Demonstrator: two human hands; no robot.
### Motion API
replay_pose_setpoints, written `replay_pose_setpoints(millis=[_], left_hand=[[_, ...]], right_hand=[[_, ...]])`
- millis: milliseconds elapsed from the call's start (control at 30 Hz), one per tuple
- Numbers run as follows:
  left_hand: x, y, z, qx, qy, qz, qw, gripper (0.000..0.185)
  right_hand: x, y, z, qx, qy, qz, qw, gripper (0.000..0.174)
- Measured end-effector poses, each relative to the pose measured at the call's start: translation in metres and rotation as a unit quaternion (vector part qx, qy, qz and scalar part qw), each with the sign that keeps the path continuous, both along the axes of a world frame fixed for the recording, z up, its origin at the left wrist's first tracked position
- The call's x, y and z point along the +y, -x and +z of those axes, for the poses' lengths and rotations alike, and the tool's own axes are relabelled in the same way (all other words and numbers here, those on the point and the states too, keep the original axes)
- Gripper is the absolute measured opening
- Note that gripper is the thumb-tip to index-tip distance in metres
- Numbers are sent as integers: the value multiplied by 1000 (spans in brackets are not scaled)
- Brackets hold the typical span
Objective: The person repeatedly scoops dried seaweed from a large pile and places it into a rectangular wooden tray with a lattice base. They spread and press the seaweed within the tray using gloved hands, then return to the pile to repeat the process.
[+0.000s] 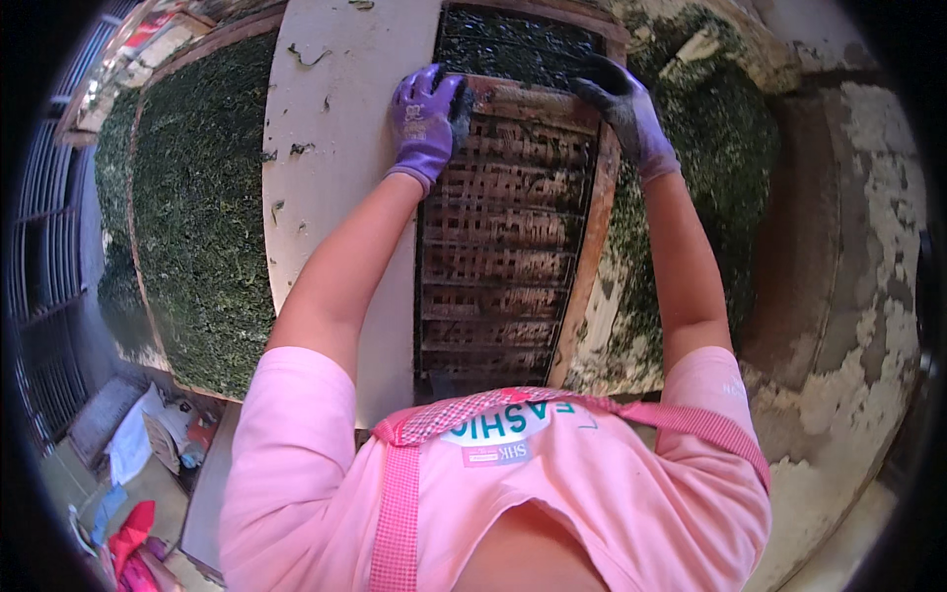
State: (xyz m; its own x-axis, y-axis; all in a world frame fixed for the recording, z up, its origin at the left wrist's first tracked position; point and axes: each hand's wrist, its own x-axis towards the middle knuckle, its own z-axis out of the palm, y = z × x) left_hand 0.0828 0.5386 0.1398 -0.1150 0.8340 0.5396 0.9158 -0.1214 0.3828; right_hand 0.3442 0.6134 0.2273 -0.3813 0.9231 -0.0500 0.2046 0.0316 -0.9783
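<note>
My left hand (427,126), in a purple glove with a dark palm, grips the left end of a worn wooden crossbar (529,102). At the bar's right end is my right hand (625,111), gloved the same way. Its thumb and fingers curve over the bar and frame corner, and its exact hold is unclear. Beyond the bar lies wet, dark green leafy material (518,44) inside a wooden frame (595,214). On the near side, a brown woven lattice (503,214) with dark cross strips shows inside the frame, bearing a few green scraps.
Left of the frame runs a pale board (348,89) with scattered green bits. Dense green sheets (207,214) stand beyond it. More green material (703,163) hangs at right, beside a stained wall-like surface (880,244). Cloths (137,540) lie at lower left.
</note>
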Motion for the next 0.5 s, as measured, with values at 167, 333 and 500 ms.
replay_pose_setpoints(millis=[167,333,500], left_hand=[[-13,-9,21,6,-109,-80,991,30],[-59,-83,20,58,172,-244,953,22],[-50,-185,36,61,377,-82,921,22]], right_hand=[[-166,-78,-70,-367,-49,-53,927,33],[-341,-116,-163,-201,1,-212,956,19],[-331,-99,-143,-262,92,-281,919,16]])
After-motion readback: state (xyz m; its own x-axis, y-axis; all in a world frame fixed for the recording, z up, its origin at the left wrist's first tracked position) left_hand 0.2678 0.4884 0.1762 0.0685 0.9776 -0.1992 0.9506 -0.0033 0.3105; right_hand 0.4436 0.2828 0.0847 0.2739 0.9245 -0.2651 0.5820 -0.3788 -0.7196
